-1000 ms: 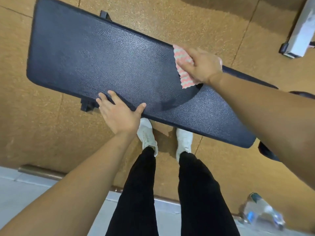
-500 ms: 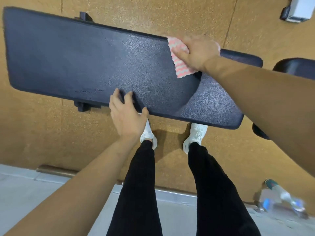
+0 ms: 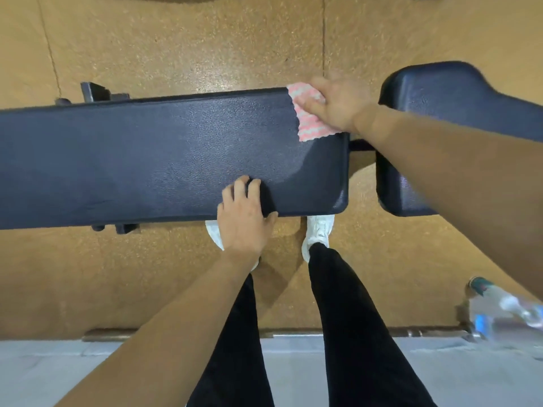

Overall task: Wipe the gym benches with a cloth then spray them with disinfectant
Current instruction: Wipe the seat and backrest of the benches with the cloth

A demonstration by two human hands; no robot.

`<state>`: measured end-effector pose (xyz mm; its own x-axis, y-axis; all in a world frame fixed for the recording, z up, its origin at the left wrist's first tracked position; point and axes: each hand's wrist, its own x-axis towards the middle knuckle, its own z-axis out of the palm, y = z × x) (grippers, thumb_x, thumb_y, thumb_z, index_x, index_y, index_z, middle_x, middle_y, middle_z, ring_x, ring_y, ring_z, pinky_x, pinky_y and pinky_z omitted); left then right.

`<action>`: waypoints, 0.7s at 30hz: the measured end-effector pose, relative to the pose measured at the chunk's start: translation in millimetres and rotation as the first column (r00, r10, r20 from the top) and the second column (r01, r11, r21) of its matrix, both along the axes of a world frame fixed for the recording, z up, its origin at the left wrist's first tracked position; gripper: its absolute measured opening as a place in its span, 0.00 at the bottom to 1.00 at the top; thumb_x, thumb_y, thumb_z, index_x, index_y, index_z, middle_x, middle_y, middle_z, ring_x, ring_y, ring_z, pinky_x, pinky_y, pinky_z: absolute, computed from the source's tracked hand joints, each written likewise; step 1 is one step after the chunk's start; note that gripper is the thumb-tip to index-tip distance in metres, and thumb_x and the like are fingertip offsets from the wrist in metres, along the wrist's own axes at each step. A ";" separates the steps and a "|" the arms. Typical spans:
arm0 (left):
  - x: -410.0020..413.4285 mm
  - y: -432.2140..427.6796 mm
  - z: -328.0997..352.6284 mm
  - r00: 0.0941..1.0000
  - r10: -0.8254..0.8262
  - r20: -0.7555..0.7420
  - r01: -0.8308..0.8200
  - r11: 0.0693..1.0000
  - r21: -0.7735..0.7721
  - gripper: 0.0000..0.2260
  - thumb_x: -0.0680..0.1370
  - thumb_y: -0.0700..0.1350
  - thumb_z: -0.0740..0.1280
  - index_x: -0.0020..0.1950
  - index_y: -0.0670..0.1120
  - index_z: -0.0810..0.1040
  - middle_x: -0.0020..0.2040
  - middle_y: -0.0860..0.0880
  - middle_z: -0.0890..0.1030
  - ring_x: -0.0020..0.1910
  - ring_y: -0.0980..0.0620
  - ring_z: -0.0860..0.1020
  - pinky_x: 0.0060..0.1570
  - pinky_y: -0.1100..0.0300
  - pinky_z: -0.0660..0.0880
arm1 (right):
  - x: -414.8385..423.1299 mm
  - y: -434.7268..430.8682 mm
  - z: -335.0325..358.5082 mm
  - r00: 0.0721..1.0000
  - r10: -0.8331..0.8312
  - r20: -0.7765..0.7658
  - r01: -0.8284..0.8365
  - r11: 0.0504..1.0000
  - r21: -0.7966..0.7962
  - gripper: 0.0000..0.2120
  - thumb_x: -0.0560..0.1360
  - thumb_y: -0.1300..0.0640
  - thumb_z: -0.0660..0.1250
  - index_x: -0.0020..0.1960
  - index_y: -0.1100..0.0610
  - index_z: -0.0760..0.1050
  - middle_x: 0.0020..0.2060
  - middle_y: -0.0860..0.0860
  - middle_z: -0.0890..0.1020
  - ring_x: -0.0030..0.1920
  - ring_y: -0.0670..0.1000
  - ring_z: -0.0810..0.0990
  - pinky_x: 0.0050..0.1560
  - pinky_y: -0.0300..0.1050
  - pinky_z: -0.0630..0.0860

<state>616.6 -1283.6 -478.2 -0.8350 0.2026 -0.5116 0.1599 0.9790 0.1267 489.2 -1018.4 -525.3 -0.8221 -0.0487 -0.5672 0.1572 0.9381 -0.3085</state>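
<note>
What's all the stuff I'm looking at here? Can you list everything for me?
Long padded bench pad with pebbled vinyl cover: one, dark navy, across the middle, on a dark metal frame.
Second shorter padded seat pad: one, dark navy, to the right, across a gap.
Pink and white wavy-striped cloth: one, on the long pad's far right corner.
Clear plastic bottle with a teal cap: one, blurred, on the floor at lower right.
Speckled rubber floor: tan.
Pale tiled strip: grey, along the bottom, behind a metal edging.
White sneakers: two, beneath the pad's near edge.
Black trousers: one pair.
Left hand: gripping the pad's near edge.
Right hand: pressing on the cloth.
</note>
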 end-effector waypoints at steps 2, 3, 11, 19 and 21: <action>4.3 3.9 -1.2 0.999 0.043 0.012 -0.043 0.999 0.014 0.32 0.72 0.55 0.78 0.73 0.48 0.72 0.74 0.47 0.72 0.71 0.42 0.69 0.61 0.46 0.77 | 13.2 11.8 -4.0 0.996 -0.094 -0.006 0.093 0.993 -0.076 0.28 0.82 0.34 0.54 0.79 0.43 0.60 0.72 0.57 0.68 0.70 0.62 0.71 0.67 0.56 0.70; 5.7 4.9 -1.6 0.999 0.051 0.018 -0.052 0.999 0.012 0.32 0.73 0.55 0.77 0.73 0.47 0.73 0.74 0.47 0.72 0.72 0.41 0.68 0.61 0.45 0.78 | 18.9 12.8 -5.6 0.989 -0.150 -0.011 0.148 0.981 -0.124 0.28 0.82 0.36 0.56 0.79 0.42 0.59 0.71 0.57 0.69 0.69 0.62 0.72 0.67 0.55 0.70; -0.7 8.8 1.1 0.998 0.038 0.060 -0.035 0.998 -0.044 0.32 0.74 0.57 0.76 0.75 0.48 0.73 0.75 0.48 0.71 0.73 0.42 0.66 0.54 0.47 0.79 | 76.7 2.8 -13.9 0.862 -0.506 0.047 0.479 0.779 -0.404 0.36 0.82 0.45 0.63 0.83 0.39 0.46 0.81 0.52 0.56 0.64 0.58 0.78 0.70 0.51 0.68; 1.8 3.0 -3.5 1.000 -0.013 0.020 0.014 0.999 -0.043 0.32 0.74 0.58 0.75 0.74 0.48 0.73 0.74 0.48 0.72 0.72 0.41 0.67 0.51 0.45 0.80 | 201.7 -36.1 -10.3 0.770 -0.601 0.214 0.613 0.604 -0.509 0.39 0.84 0.47 0.61 0.82 0.40 0.37 0.82 0.43 0.56 0.78 0.49 0.62 0.78 0.53 0.60; 4.4 2.6 -5.4 1.000 -0.021 0.009 0.021 0.999 -0.042 0.32 0.75 0.58 0.75 0.75 0.48 0.72 0.74 0.47 0.71 0.72 0.41 0.67 0.52 0.45 0.80 | 220.2 -49.1 -6.4 0.694 -0.671 0.261 0.685 0.504 -0.526 0.37 0.84 0.48 0.62 0.84 0.44 0.41 0.80 0.44 0.60 0.76 0.44 0.62 0.77 0.44 0.60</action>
<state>621.1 -1281.0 -483.6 -0.8261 0.1981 -0.5276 0.1798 0.9799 0.0865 709.4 -1067.4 -531.7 -0.7299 0.2183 -0.6477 0.6831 0.1999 -0.7024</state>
